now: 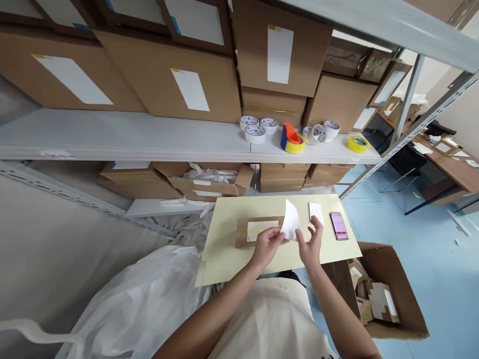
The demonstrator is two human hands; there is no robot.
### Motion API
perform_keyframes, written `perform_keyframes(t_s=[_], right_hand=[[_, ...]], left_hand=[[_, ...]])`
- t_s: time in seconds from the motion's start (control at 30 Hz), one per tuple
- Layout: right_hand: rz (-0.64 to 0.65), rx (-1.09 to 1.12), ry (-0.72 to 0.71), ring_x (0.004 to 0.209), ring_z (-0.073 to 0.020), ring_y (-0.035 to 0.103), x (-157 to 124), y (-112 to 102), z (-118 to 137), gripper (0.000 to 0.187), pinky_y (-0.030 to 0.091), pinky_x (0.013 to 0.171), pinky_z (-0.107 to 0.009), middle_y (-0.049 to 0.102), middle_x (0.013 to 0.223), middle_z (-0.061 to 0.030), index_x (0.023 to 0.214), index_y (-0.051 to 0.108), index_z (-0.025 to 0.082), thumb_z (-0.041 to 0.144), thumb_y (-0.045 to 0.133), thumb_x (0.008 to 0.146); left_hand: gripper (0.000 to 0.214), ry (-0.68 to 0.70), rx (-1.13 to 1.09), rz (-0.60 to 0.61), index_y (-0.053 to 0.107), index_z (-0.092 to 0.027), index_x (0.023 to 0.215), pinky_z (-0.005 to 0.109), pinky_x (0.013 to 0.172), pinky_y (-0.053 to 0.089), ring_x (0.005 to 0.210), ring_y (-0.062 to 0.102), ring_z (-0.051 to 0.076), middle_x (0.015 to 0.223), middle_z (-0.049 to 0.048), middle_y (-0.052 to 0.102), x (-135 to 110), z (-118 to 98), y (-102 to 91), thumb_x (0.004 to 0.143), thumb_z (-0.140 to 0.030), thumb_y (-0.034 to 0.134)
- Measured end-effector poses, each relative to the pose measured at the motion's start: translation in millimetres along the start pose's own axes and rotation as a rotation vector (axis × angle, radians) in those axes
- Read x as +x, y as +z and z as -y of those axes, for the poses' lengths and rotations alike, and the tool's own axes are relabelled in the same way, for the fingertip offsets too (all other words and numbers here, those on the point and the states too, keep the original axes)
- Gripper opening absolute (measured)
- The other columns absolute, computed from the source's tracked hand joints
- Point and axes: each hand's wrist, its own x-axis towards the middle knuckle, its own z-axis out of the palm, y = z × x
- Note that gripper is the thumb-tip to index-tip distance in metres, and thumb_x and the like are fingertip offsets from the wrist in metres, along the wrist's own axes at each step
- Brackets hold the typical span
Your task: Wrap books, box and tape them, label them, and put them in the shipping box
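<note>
A curled white paper label (291, 220) is held upright above the pale yellow tabletop (220, 262). My left hand (267, 244) pinches its lower left corner. At the label's lower right edge is my right hand (310, 244), its thumb by the paper and its other fingers spread apart. Beneath the label and my left hand lies a small brown cardboard box (243, 233) with a white label on top, its right end partly hidden. Beyond my right hand a small white card or label stack (316, 210) rests on the table, and a phone with a pink screen (339, 225) lies farther right.
A grey metal shelf (179, 134) spans the back, carrying large cartons (202, 89), tape rolls (255, 133) and a tape dispenser (292, 138). On the floor at right stands an open carton (407, 299) with small boxes inside. White plastic sheeting (142, 299) bulges at left.
</note>
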Motion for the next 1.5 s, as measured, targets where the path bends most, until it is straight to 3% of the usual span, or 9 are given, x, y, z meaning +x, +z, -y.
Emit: perform_keyframes(t_s=[0.13,0.23,0.37,0.53,0.83,1.07,1.27,1.5], right_hand=[[0.288,-0.159,-0.302,0.115,-0.0290,0.060,-22.4,2.9,24.4,0.020,0.045,0.101,-0.054,0.067,0.117,-0.0093,0.103,0.067,0.032,0.035,0.066,0.083],[0.335,-0.204,-0.348,0.107,-0.0279,0.066,-30.8,5.1,36.9,0.016,0.046,0.099,-0.055,0.071,0.111,-0.0070,0.098,0.071,0.035,0.029,0.061,0.087],[0.288,-0.155,-0.286,0.102,-0.0269,0.068,-36.7,6.2,45.9,0.017,0.052,0.092,-0.050,0.074,0.106,-0.0067,0.096,0.073,0.034,0.027,0.061,0.086],[0.262,-0.032,-0.172,0.097,-0.0256,0.070,-43.3,4.2,51.8,0.014,0.056,0.087,-0.046,0.075,0.100,-0.0053,0.094,0.072,0.032,0.029,0.067,0.082],[0.274,0.021,-0.019,0.093,-0.0250,0.071,-46.0,1.5,48.1,0.015,0.056,0.089,-0.043,0.076,0.095,-0.0064,0.092,0.073,0.026,0.034,0.071,0.080],[0.371,0.047,0.023,0.090,-0.0235,0.071,-29.6,-2.9,42.2,0.021,0.056,0.086,-0.040,0.076,0.093,-0.0074,0.095,0.073,0.022,0.038,0.070,0.081],[0.520,0.142,0.091,0.089,-0.0239,0.070,-10.9,-7.3,33.4,0.023,0.056,0.085,-0.041,0.076,0.091,-0.0068,0.092,0.073,0.023,0.042,0.074,0.078],[0.709,0.197,0.182,0.085,-0.0221,0.070,7.3,-15.5,24.4,0.020,0.055,0.083,-0.038,0.076,0.087,-0.0056,0.082,0.072,0.022,0.041,0.076,0.076]], left_hand=[[0.029,0.040,0.014,0.024,0.073,-0.020,0.076,0.037,0.081,0.057,0.077,0.071,0.023,0.077,0.0043,0.075,-16.5,-8.2,-14.9,0.064,-0.047,0.078],[0.031,0.034,-0.025,0.084,0.076,-0.021,0.083,0.039,0.088,0.055,0.086,0.070,0.024,0.085,0.0058,0.076,-27.0,-12.0,-21.2,0.068,-0.048,0.076],[0.040,-0.023,-0.153,0.139,0.075,-0.020,0.090,0.039,0.095,0.052,0.090,0.069,0.022,0.093,0.0062,0.076,-37.2,-11.1,-25.0,0.064,-0.051,0.079],[0.038,-0.055,-0.262,0.179,0.071,-0.021,0.081,0.037,0.096,0.051,0.085,0.068,0.017,0.085,0.0029,0.073,-44.0,-8.7,-25.1,0.062,-0.052,0.082],[0.038,-0.035,-0.172,0.150,0.068,-0.019,0.074,0.034,0.087,0.052,0.077,0.063,0.015,0.075,0.0012,0.069,-44.0,-5.3,-21.8,0.064,-0.053,0.080],[0.036,0.119,-0.043,0.097,0.061,-0.018,0.070,0.028,0.071,0.047,0.070,0.054,0.013,0.074,0.0006,0.061,-35.4,-8.9,-10.2,0.074,-0.052,0.070],[0.033,0.153,0.054,0.053,0.057,-0.019,0.073,0.027,0.068,0.046,0.069,0.053,0.013,0.070,-0.0007,0.057,-28.9,-8.2,-1.1,0.079,-0.051,0.063],[0.031,0.185,0.336,0.014,0.053,-0.019,0.070,0.024,0.062,0.038,0.063,0.047,0.012,0.064,-0.0023,0.051,-36.8,-11.6,8.7,0.087,-0.044,0.051]])
